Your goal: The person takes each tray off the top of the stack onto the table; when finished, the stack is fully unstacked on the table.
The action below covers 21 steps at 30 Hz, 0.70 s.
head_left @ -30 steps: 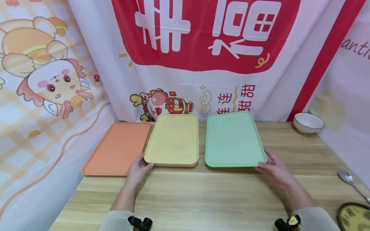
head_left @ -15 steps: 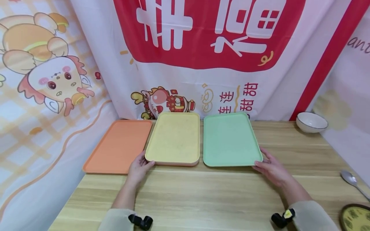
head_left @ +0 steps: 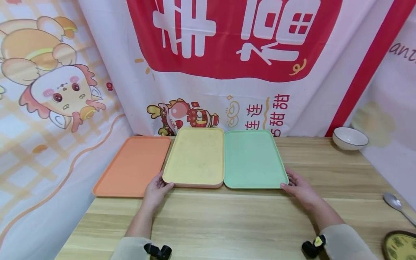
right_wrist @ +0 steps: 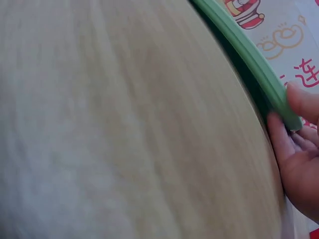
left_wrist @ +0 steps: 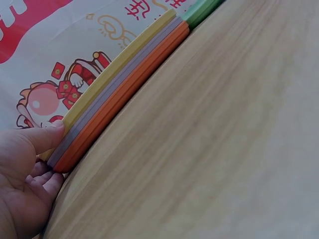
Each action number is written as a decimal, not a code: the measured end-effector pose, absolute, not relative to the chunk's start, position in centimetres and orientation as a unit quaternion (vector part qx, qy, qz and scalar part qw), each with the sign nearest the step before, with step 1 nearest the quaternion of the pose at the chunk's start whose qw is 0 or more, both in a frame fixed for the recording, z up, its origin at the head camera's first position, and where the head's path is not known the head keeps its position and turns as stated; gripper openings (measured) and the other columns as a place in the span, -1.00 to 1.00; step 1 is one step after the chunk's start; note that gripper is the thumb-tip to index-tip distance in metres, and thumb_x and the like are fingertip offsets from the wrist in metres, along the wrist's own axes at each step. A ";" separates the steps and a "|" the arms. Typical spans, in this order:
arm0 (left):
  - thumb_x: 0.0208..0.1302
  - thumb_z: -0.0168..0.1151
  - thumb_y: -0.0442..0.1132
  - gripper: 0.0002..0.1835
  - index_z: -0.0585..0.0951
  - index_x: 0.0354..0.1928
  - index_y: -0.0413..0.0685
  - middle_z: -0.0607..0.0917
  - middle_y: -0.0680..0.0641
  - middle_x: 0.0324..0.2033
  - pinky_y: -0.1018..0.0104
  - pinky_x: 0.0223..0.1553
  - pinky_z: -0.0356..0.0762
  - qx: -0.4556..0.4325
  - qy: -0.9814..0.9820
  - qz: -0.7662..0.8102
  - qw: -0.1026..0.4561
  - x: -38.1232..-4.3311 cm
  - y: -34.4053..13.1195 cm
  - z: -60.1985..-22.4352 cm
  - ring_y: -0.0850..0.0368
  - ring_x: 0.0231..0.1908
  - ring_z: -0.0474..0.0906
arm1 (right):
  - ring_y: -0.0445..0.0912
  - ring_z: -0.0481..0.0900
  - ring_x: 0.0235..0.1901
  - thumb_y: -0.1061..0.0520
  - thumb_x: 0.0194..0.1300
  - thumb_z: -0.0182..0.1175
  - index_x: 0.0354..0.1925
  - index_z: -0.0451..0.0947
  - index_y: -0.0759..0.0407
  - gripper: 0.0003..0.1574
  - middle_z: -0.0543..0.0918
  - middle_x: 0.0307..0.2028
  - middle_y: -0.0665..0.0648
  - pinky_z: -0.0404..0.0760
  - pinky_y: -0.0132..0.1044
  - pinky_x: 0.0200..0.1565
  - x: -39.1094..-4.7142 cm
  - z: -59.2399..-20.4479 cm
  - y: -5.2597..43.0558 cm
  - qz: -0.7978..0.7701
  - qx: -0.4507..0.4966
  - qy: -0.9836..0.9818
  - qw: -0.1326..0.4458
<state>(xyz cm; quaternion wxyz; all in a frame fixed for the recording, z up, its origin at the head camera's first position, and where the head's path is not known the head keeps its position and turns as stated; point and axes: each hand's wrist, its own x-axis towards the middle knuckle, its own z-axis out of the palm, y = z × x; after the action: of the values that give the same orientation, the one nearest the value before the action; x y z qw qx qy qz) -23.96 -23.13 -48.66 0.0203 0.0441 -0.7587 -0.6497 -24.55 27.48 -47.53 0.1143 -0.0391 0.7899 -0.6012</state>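
My left hand [head_left: 154,190] pinches the front left corner of a stack of trays, thumb on the rim and fingers at the underside. The yellow tray [head_left: 195,157] is uppermost; a lilac tray [left_wrist: 119,74] and an orange tray [left_wrist: 124,92] show beneath it in the left wrist view. My right hand [head_left: 302,190] grips the front right corner of a green tray [head_left: 255,159]. That tray stands right beside the stack, its left edge meeting the yellow one's right edge. Dark shadow shows under its front rim [right_wrist: 249,50] in the right wrist view.
A single orange tray [head_left: 133,166] lies left of the stack, partly behind my left hand. At the back right stands a white bowl [head_left: 350,138]. A spoon [head_left: 394,202] and a patterned round item [head_left: 401,245] lie on the right. A printed cloth [head_left: 221,97] hangs behind the table.
My right hand has brought the green tray leftward and lower, closing the gap to the yellow-topped stack. My left hand has kept its place at the stack's corner.
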 end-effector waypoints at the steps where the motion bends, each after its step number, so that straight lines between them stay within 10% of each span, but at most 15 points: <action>1: 0.30 0.22 -0.43 -0.15 -0.04 0.49 -0.40 0.05 -0.45 0.47 0.01 0.53 0.03 0.043 -0.759 -0.649 0.020 -23.9 -23.1 -48.6 -0.28 0.49 -0.02 | 0.20 0.18 0.41 0.13 0.42 0.16 0.52 -0.19 0.38 -0.01 0.06 0.46 0.51 0.47 -0.71 0.01 -24.6 -47.5 27.5 -0.584 -0.044 0.803 0.106; 10: 0.32 0.19 -0.44 -0.15 -0.08 0.49 -0.40 -0.01 -0.40 0.49 0.05 0.54 0.02 0.051 -0.757 -0.651 0.016 -23.8 -23.1 -48.5 -0.25 0.50 -0.06 | 0.22 0.26 0.33 0.12 0.37 0.21 0.46 0.03 0.42 -0.10 0.27 0.38 0.49 0.37 -0.73 -0.01 -24.7 -47.4 27.2 -0.521 -0.078 0.848 0.064; 21: 0.31 0.18 -0.47 -0.16 -0.06 0.49 -0.41 0.01 -0.40 0.49 0.06 0.52 0.04 0.051 -0.753 -0.656 0.017 -23.9 -23.1 -48.6 -0.25 0.50 -0.03 | 0.19 0.48 0.07 0.03 0.28 0.32 0.41 0.13 0.49 -0.04 0.51 0.14 0.50 0.54 0.05 0.12 -24.5 -46.4 26.7 -0.379 -0.052 0.922 0.059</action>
<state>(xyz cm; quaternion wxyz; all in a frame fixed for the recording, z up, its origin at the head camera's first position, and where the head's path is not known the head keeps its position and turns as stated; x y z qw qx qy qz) -23.93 -23.13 -48.62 0.0166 0.0509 -0.7529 -0.6560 -24.51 26.69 -46.40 0.0592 -0.0516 0.9219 -0.3793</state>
